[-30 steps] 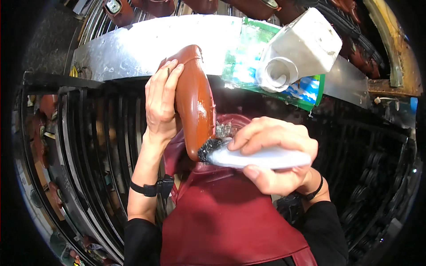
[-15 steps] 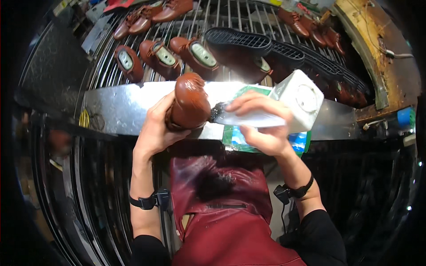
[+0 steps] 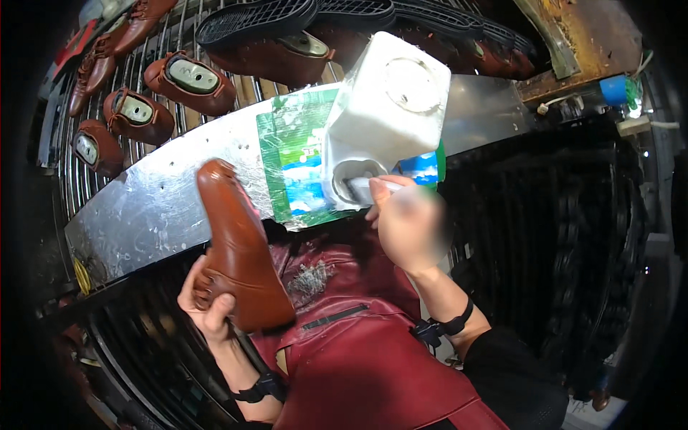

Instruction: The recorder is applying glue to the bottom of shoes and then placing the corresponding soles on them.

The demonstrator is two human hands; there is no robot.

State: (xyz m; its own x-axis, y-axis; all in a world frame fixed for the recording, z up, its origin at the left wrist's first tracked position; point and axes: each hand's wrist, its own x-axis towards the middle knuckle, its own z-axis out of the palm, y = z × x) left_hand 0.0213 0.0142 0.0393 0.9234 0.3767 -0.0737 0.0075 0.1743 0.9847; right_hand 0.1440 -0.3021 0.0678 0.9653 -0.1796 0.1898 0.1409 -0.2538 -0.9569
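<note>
My left hand [image 3: 208,297] grips a brown leather shoe upper [image 3: 240,251], fingers around its laced part and thumb on the near side. The shoe is tilted, one end over the metal bench and the other over my apron. My right hand [image 3: 408,226], partly blurred, is closed on a brush [image 3: 367,189] with a whitish handle. Its tip is inside the round opening of a white plastic container [image 3: 394,89], so the bristles are mostly hidden. Beneath the container lies a green and blue printed sheet [image 3: 276,150].
Beyond the metal bench [image 3: 165,193], a rack of metal bars [image 3: 247,82] carries several brown shoes [image 3: 190,79]. Black soles [image 3: 251,23] lie on top of some. A blue cup-like item [image 3: 613,91] is at the right. My red apron [image 3: 373,344] covers my lap.
The brush has left the shoe's side and gone into the container's opening. My left hand has lowered and turned the shoe toward me. The whole view has swung to the right.
</note>
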